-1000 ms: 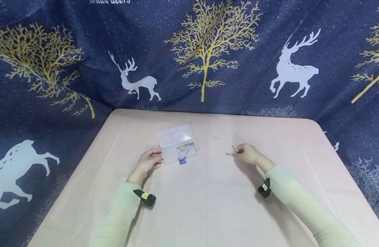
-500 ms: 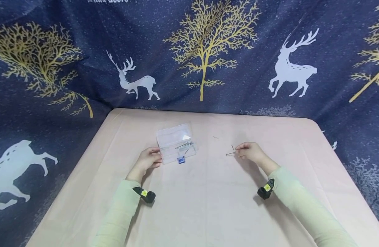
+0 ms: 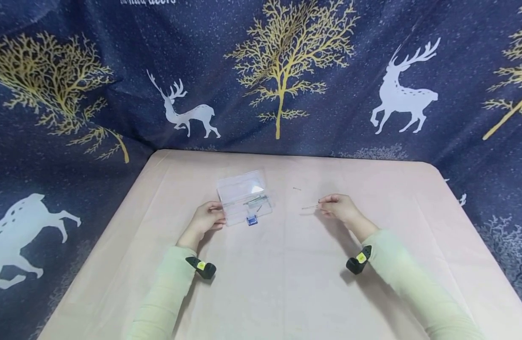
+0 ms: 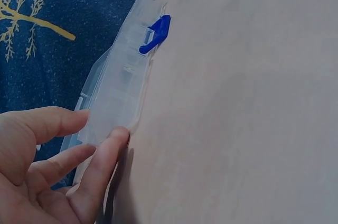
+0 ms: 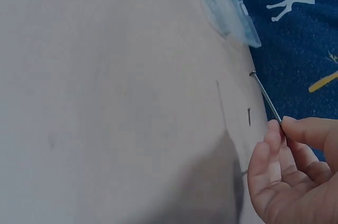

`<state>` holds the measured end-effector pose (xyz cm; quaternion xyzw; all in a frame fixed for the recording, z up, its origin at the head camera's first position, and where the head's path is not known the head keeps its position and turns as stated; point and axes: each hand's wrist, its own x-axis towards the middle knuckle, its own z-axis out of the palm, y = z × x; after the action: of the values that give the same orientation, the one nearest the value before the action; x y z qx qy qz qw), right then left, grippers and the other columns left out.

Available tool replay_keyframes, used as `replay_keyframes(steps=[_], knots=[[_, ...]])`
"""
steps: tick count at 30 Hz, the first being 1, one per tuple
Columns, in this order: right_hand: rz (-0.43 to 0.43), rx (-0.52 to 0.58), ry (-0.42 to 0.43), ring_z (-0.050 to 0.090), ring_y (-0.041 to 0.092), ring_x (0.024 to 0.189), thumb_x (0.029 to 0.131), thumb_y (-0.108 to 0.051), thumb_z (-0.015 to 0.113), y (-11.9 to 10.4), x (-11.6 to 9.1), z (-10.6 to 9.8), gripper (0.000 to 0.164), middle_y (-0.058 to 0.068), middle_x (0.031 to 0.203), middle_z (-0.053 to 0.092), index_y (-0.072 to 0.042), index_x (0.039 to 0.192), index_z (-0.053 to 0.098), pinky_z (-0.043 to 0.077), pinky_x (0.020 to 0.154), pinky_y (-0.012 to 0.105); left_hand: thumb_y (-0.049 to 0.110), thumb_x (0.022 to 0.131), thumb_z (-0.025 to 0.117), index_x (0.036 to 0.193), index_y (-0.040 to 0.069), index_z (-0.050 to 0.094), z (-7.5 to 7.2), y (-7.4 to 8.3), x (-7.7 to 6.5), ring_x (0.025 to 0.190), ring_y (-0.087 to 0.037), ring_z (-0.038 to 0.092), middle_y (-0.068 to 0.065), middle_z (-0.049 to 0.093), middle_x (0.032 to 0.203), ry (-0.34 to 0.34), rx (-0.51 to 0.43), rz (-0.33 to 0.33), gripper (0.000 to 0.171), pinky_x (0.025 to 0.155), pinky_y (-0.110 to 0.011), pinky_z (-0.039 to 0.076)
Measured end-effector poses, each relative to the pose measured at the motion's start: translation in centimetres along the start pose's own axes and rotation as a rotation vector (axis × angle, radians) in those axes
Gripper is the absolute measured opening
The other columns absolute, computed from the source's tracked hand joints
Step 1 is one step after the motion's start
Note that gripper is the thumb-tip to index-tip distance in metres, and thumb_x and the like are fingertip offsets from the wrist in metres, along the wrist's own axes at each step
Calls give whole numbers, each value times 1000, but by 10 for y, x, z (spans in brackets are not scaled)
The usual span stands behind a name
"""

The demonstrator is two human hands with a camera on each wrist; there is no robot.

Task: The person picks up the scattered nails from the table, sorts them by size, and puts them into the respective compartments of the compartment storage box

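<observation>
My right hand (image 3: 339,210) pinches a long metal nail (image 5: 268,97) between thumb and fingertips, its head pointing out toward the box and its shadow falling on the cloth. Behind those fingers, a bit of another thin dark piece (image 5: 244,172) shows, mostly hidden. A clear plastic box (image 3: 235,218) lies with its lid raised at the back and a blue latch (image 3: 252,220) in front. Inside it are several nails (image 3: 256,200). My left hand (image 3: 206,218) grips the left end of the box with thumb and fingers.
A shorter nail (image 5: 249,117) lies by itself on the pale pink tablecloth (image 3: 282,283), between the box and my right hand. Behind the table hangs a dark blue curtain (image 3: 244,94) with deer and trees.
My right hand has shifted slightly left, and the nail it pinches now points left, clear of the other piece it crossed before. My left hand stays at the box.
</observation>
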<state>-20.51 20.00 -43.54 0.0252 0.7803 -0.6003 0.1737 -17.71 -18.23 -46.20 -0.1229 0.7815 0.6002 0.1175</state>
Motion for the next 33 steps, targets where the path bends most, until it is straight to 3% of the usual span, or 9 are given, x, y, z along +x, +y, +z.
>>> replay_keyframes(steps=[9,16,23,33], knots=[[-2,67,-5,63,7,70,90,0,57,-8,9,21,34,-5,76,65,19,117,49,60,73,23,-1,88,56,131,-7,46,2,0,0,64,-6,61,-28,60,114,7,-5,15,45,59,-19,57],[0,96,12,64,9,70,90,-1,58,-16,18,38,33,-5,75,65,17,117,51,60,73,25,1,88,56,134,-5,45,2,2,-3,65,-7,61,-19,62,104,-19,-24,-7,47,59,-20,58],[-19,153,21,62,7,64,89,0,58,-24,26,55,32,-7,71,64,17,115,51,60,70,24,4,87,60,130,-5,47,-1,0,-6,69,-11,63,-18,63,101,-40,-57,31,45,63,-26,61],[-27,219,45,61,7,61,90,1,56,-32,35,78,23,-7,69,64,15,108,55,61,70,25,3,91,54,136,-4,42,-1,-2,-4,70,-8,61,-13,62,101,-48,-66,-26,48,62,-22,60]])
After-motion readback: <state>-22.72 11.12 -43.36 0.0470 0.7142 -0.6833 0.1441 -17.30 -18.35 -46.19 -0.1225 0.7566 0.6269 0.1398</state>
